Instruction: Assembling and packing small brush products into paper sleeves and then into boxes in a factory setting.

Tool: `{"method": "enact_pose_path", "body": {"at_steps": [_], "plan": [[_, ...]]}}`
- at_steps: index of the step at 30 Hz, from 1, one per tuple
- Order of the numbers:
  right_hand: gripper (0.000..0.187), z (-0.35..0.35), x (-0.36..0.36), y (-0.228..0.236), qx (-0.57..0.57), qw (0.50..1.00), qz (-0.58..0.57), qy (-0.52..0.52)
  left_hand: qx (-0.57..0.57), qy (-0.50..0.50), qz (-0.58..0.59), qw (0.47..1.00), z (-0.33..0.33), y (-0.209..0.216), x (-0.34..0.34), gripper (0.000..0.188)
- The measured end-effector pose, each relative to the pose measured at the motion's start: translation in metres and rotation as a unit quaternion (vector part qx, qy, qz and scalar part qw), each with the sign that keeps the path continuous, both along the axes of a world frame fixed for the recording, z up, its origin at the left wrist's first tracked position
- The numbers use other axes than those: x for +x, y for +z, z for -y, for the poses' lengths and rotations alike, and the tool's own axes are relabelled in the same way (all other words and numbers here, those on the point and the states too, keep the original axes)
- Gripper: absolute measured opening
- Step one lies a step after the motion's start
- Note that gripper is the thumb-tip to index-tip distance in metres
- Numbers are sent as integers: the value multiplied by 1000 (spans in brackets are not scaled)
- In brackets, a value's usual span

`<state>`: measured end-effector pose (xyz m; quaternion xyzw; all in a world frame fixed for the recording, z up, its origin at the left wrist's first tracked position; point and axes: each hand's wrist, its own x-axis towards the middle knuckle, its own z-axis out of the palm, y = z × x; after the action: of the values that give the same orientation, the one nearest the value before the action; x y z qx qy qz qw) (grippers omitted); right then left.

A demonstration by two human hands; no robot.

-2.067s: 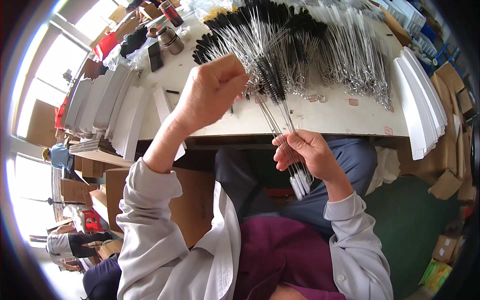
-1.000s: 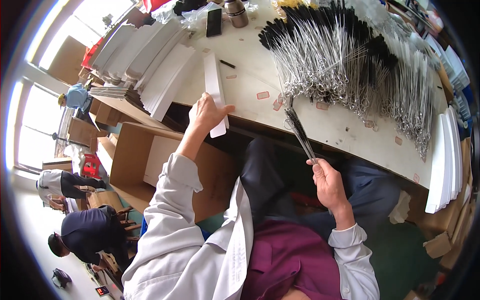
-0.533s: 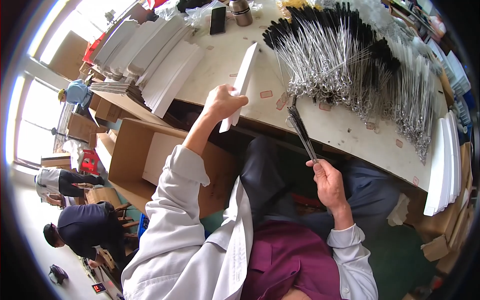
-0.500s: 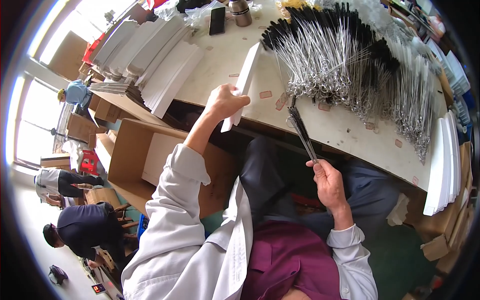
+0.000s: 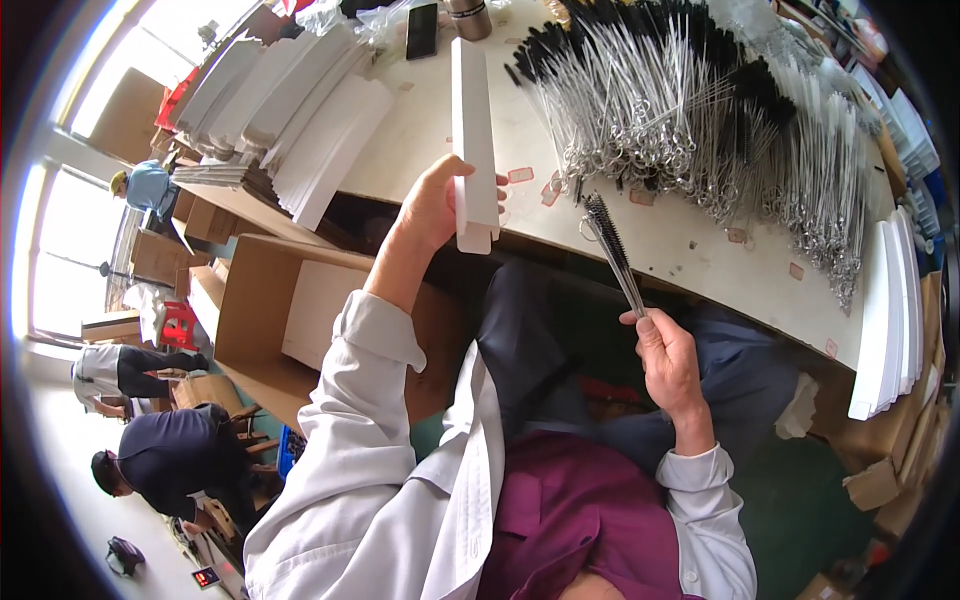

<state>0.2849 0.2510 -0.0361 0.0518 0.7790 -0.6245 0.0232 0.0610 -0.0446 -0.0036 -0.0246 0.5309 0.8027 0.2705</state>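
Note:
My left hand [image 5: 432, 205] is closed round a long, narrow white carton [image 5: 474, 120], which stands nearly upright at the table's near edge. Its lower end has a small flap sticking out. Lower and to the right, my right hand [image 5: 668, 360] pinches a few thin wire brushes [image 5: 612, 240] with black bristles and a wire loop showing at the upper end. They point up toward the table edge, apart from the carton. Across the table lies a big heap of similar wire brushes [image 5: 640, 110], black bristles at the far side and looped ends toward me.
Flat white carton blanks [image 5: 325, 150] are stacked at the left. Several white cartons [image 5: 888, 320] stand at the right edge. An open cardboard box [image 5: 255, 330] sits below the table's left side. A phone [image 5: 422, 32] and a metal flask [image 5: 468, 18] lie farther back. People work at far left.
My left hand has turned the carton more upright and shifted it slightly left, with its broad side now toward me. The right hand has moved slightly, still holding the brushes.

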Motion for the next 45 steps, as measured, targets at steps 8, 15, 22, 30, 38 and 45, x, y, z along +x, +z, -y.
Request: {"method": "enact_pose_path", "body": {"at_steps": [8,15,22,30,38,45], "plan": [[31,10,10,23,-102,986,65,113,49,109,-76,990,-25,5,26,51],[33,14,7,7,-129,969,136,161,91,126,-87,984,-44,15,51,47],[34,6,3,0,-102,972,145,153,106,141,-84,981,-47,10,67,43],[35,17,3,10,95,991,7,99,104,197,-70,972,-60,1,77,31],[28,35,-31,23,39,988,57,135,135,143,19,980,-92,-26,118,29],[28,24,-34,27,90,990,15,112,192,209,2,959,-81,-30,107,31]]}}
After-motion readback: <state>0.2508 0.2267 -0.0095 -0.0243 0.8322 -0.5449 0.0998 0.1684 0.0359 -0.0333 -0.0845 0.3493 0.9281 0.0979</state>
